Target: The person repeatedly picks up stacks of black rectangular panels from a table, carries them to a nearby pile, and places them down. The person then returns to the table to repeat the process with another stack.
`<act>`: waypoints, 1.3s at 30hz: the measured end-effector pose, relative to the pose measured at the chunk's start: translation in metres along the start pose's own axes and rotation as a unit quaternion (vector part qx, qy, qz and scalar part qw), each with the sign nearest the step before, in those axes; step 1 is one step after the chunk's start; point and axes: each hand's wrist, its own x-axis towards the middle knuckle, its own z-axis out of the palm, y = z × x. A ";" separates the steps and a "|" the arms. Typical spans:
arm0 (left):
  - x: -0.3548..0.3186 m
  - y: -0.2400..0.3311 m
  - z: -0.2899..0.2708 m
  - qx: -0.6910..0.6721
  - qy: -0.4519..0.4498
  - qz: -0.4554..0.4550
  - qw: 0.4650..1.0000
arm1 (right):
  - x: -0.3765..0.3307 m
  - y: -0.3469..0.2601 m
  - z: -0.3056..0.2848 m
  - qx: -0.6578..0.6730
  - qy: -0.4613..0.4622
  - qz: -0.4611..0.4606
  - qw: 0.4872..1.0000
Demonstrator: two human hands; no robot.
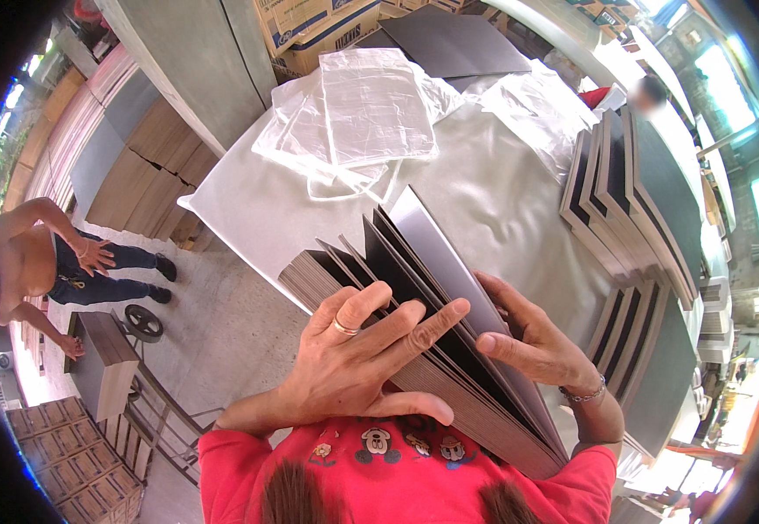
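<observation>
A thick stack of thin dark grey boards (475, 397) leans upright against my red shirt, its far-end sheets fanned apart. Across the top edges of the boards lies my left hand (362, 345), a ring on one finger. Its fingers are stretched and spread, with the thumb apart, near the black gaps between sheets. My right hand (536, 336), with a bracelet at the wrist, is on the stack's right side. Its thumb reaches to the edge of the outermost grey board (449, 249), and its fingers rest along that board's outer face. Fingertips deeper between the sheets are hidden.
A table under a shiny white cover (501, 188) bears clear plastic bags (370, 113). Stacked dark boards (659, 183) stand on the right. Behind are cartons (318, 35) and a grey pillar (192, 61). At left, another person (39, 253) touches boards on a wheeled cart (148, 375).
</observation>
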 end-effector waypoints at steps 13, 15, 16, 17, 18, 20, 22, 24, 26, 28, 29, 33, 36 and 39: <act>-0.001 -0.002 0.005 -0.007 0.036 0.006 0.999 | 0.000 0.006 -0.008 -0.077 0.009 -0.036 0.996; 0.000 -0.002 0.005 0.000 0.036 0.010 0.999 | 0.001 0.002 -0.010 -0.108 0.005 -0.041 0.993; 0.001 -0.002 0.005 0.003 0.037 0.010 0.999 | 0.002 -0.001 -0.011 -0.117 0.001 -0.035 0.993; 0.002 -0.002 0.006 0.002 0.039 0.013 0.999 | 0.002 -0.004 -0.012 -0.125 -0.003 -0.030 0.992; 0.003 -0.003 0.006 0.001 0.041 0.014 0.999 | 0.002 -0.004 -0.014 -0.124 -0.005 -0.031 0.992; 0.005 -0.003 0.009 -0.003 0.045 0.018 0.999 | 0.002 -0.003 -0.017 -0.120 -0.011 -0.033 0.992; 0.006 -0.004 0.010 -0.003 0.049 0.020 0.999 | 0.004 -0.002 -0.018 -0.147 0.006 -0.049 0.988; 0.007 -0.003 0.011 -0.004 0.049 0.019 0.999 | 0.004 -0.004 -0.020 -0.167 0.017 -0.055 0.984; 0.008 -0.003 0.012 -0.003 0.049 0.019 0.999 | 0.002 -0.008 -0.024 -0.178 0.024 -0.048 0.983; 0.009 -0.004 0.013 -0.001 0.047 0.020 0.999 | 0.003 -0.010 -0.027 -0.196 0.040 -0.048 0.979; 0.010 -0.004 0.013 -0.002 0.037 0.020 0.999 | 0.003 -0.012 -0.029 -0.205 0.049 -0.047 0.976; 0.010 -0.009 0.006 -0.063 0.002 0.011 0.998 | -0.002 -0.020 -0.041 -0.324 0.121 -0.072 0.936; 0.014 -0.006 0.004 -0.082 -0.020 0.001 0.996 | 0.004 -0.020 -0.051 -0.445 0.219 -0.107 0.861; 0.014 0.001 -0.011 0.010 -0.036 -0.001 0.999 | 0.032 0.002 -0.080 -0.484 0.265 -0.213 0.806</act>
